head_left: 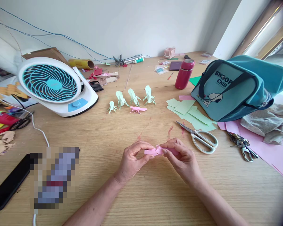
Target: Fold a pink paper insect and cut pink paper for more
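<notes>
At a wood-grain tabletop (96, 135) | pinching folded pink origami paper (157, 151) at six o'clock between left hand (132, 157) and right hand (182, 158) | apparently shaping small folds | next likely calling for steady creasing | facing pale-green origami figures (120, 99) toward eleven o'clock

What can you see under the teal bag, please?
Pale green sheets and pink paper show along the lower edge of the teal bag; its base hides whatever lies beneath.

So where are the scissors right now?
In the head view, the scissors lie on the table, beyond the right hand and to its right, in front of the green paper sheets and left of the keys.
</notes>
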Available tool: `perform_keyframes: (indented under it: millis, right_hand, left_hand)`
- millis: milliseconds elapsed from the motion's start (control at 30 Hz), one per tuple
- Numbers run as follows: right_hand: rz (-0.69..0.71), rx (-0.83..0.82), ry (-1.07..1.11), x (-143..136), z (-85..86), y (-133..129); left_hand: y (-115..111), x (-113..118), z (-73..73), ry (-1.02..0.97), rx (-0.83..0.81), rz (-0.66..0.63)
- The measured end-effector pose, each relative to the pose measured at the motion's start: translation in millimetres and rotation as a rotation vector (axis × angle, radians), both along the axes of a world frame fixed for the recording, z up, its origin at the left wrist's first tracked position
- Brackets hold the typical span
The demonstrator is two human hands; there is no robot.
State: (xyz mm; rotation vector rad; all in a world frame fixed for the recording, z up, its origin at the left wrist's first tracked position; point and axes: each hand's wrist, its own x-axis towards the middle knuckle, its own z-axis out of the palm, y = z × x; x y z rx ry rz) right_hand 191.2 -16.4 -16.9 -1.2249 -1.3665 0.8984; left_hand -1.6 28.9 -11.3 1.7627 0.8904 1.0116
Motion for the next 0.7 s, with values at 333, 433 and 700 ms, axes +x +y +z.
perform_keyframes:
  millis: [333,433,700]
  right_hand:
    - [-0.028,0.03,-0.017,-1.2,2.5,-1.4]
    - [-0.027,0.031,-0.021,-1.1,2.4,-1.3]
    - [0.019,0.012,0.006,-2.4,2.1,-2.1]
  left_hand:
    - [0.8,-0.7,-1.0,0.017,0.069,0.033]
    - [0.4,-0.4,-0.8,0.024,0.071,0.052]
    - [-1.4,0.3,3.6,0.086,0.187,0.041]
